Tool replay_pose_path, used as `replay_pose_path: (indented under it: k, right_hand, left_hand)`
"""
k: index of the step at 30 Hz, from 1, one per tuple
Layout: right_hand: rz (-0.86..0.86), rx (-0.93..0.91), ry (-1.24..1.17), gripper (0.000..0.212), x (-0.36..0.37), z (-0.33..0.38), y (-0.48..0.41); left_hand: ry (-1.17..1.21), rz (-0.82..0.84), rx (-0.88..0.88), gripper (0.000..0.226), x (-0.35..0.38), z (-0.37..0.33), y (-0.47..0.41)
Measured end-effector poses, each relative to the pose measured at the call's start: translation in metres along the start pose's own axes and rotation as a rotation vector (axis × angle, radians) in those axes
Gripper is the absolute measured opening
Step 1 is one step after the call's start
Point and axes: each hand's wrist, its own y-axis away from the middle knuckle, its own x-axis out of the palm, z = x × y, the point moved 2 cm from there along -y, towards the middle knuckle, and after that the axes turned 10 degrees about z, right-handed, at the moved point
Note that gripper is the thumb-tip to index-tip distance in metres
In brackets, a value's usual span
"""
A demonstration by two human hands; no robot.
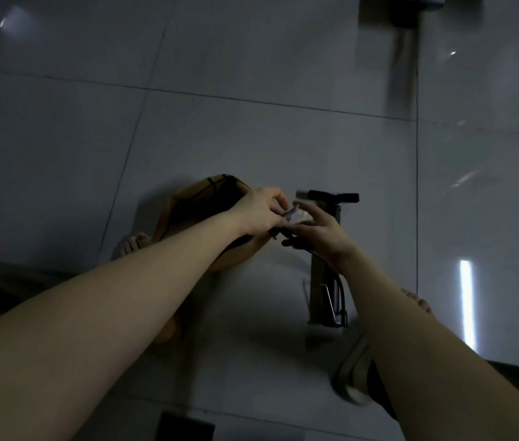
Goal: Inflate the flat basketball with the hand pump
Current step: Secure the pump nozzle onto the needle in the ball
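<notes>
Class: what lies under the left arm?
The flat basketball lies on the floor there. The arm and the left hand, pinching a small packet, cover its right side, which is hidden.

The left hand point(261, 211) and right hand point(318, 237) and both forearms point(118, 300) were bare, toes point(134, 245) too; dark cloth point(0, 281) covered the upper legs.

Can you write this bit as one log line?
left hand: pinches small clear packet | right hand: at packet, grip unclear | basketball: flat, on floor | pump: on floor, handle untouched
</notes>
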Motion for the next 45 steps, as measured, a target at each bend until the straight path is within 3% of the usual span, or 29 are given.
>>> replay_pose_path:
  k: [5, 8, 12, 18, 21, 24, 26, 29, 31, 34, 39, 42, 45]
  right_hand:
    - [-0.093, -0.007, 0.222, 0.017, 0.008, -0.009, -0.005]
    - [-0.105, 0.047, 0.252, 0.037, 0.013, -0.018, -0.006]
    - [-0.126, -0.007, 0.227, 0.073, 0.016, -0.023, -0.005]
    - [-0.279, -0.07, 0.586, 0.068, 0.015, -0.028, -0.003]
    - [-0.39, -0.069, 0.703, 0.068, 0.009, -0.031, -0.001]
    - [-0.491, -0.03, 0.677, 0.068, 0.006, -0.036, -0.003]
    - [-0.549, -0.001, 0.61, 0.07, 0.006, -0.039, -0.003]
    - [-0.583, 0.044, 0.496, 0.073, 0.006, -0.047, -0.003]
    - [-0.596, 0.061, 0.393, 0.073, 0.005, -0.05, -0.005]
    - [-0.609, 0.063, 0.28, 0.066, 0.006, -0.048, -0.009]
    - [-0.612, 0.078, 0.13, 0.063, 0.011, -0.049, -0.026]
    - [-0.604, 0.065, 0.065, 0.073, 0.017, -0.052, -0.035]
    - [-0.578, 0.062, 0.047, 0.079, 0.021, -0.056, -0.037]
  left_hand:
    - [-0.118, -0.159, -0.059, 0.02, 0.003, 0.011, -0.005]
    - [-0.067, -0.174, -0.09, 0.02, 0.005, 0.016, -0.008]
    - [0.001, -0.074, -0.063, 0.026, 0.01, 0.016, -0.014]
    - [0.018, -0.097, -0.028, 0.028, 0.015, 0.013, -0.017]
    - [-0.233, -0.273, -0.043, 0.012, 0.008, 0.018, -0.01]
    - [-0.553, -0.429, -0.129, 0.045, -0.001, 0.027, 0.003]
    - [-0.658, -0.261, -0.225, 0.06, 0.0, 0.039, 0.007]
    - [-0.79, -0.027, -0.2, 0.041, 0.018, 0.055, 0.008]
    - [-0.756, -0.08, -0.11, 0.029, 0.022, 0.058, 0.008]
    - [-0.598, -0.08, -0.094, 0.033, 0.01, 0.055, 0.008]
    - [-0.354, 0.097, -0.241, 0.032, -0.019, 0.046, 0.009]
    - [-0.243, 0.13, -0.33, 0.024, -0.009, 0.048, 0.007]
    - [-0.154, 0.148, -0.366, 0.032, 0.006, 0.051, 0.006]
